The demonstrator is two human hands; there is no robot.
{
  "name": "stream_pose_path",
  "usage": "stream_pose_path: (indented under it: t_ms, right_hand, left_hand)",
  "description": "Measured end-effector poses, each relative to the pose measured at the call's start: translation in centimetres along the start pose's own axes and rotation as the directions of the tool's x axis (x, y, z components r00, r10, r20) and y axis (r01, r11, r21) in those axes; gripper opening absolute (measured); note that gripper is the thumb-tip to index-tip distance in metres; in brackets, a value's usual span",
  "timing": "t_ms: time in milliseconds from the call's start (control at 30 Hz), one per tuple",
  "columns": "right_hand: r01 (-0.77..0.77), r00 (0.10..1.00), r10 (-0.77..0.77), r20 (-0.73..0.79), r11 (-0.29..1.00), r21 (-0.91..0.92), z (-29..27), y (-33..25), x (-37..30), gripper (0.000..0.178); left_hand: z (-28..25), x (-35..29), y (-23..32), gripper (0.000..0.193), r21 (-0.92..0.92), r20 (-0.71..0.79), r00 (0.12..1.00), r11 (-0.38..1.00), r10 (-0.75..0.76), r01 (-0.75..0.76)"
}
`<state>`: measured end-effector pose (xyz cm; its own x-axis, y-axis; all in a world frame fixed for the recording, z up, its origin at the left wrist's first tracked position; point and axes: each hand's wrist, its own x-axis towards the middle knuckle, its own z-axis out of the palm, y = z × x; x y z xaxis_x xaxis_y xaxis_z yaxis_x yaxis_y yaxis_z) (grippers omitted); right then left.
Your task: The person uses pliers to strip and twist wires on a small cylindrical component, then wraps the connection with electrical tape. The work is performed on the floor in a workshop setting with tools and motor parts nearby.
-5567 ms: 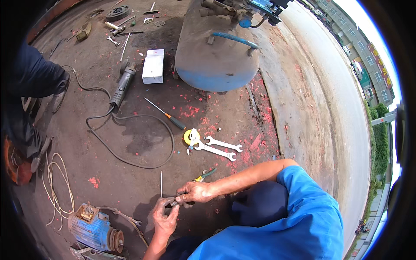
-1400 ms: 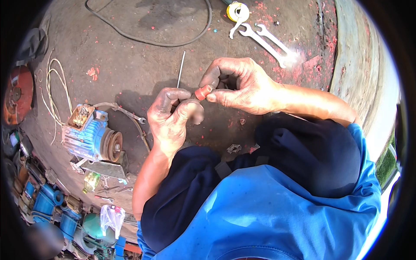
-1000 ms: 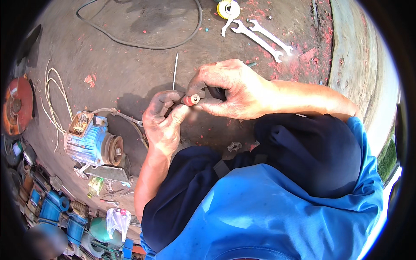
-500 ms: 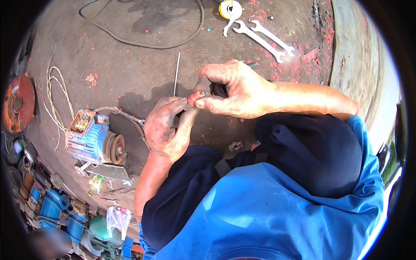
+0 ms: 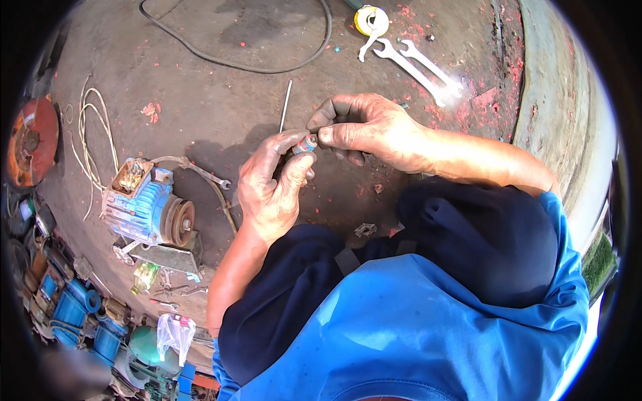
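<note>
My left hand [image 5: 269, 184] is closed around a small blue-and-red cylindrical part [image 5: 305, 144], pinched between thumb and forefinger with one end facing up. Right beside that end is my right hand [image 5: 368, 130], its thumb and forefinger drawn together. Whatever these fingertips hold, if anything, is too small to make out. A thin metal rod [image 5: 286, 105] lies on the ground just beyond my left hand. To the left rests a blue electric motor [image 5: 142, 208] with a rusty pulley and an uncovered terminal box.
Far right lie two open-end wrenches [image 5: 409, 72] and a yellow roll of white tape [image 5: 371, 21]. A black cable [image 5: 234, 65] curves across the far ground. Left are a rusty red disc [image 5: 31, 142] and coiled cord [image 5: 87, 140]; blue machine parts [image 5: 73, 314] crowd the near left.
The red-tinted part in my fingers has turned, now showing a blue side and its end. My right fingertips have shifted to its right edge, and the view has moved slightly.
</note>
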<state>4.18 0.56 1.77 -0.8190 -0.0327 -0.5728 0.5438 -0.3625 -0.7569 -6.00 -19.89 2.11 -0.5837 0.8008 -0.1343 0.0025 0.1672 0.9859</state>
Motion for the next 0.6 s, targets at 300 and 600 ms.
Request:
stream_pose_path:
  t_ms: [300,600]
  right_hand:
    - [-0.008,0.999,0.000,0.038,0.977,0.215,0.0,-1.1,-0.3,0.029]
    - [0.086,0.993,-0.088,-0.074,0.996,-0.030,-0.6,-1.4,-0.1,0.019]
  left_hand:
    - [0.1,0.0,0.5,0.026,-0.696,0.039,0.935,0.661,-0.354,0.279]
    - [0.1,-0.3,0.1,0.024,-0.450,-0.031,0.979,0.877,-0.203,0.168]
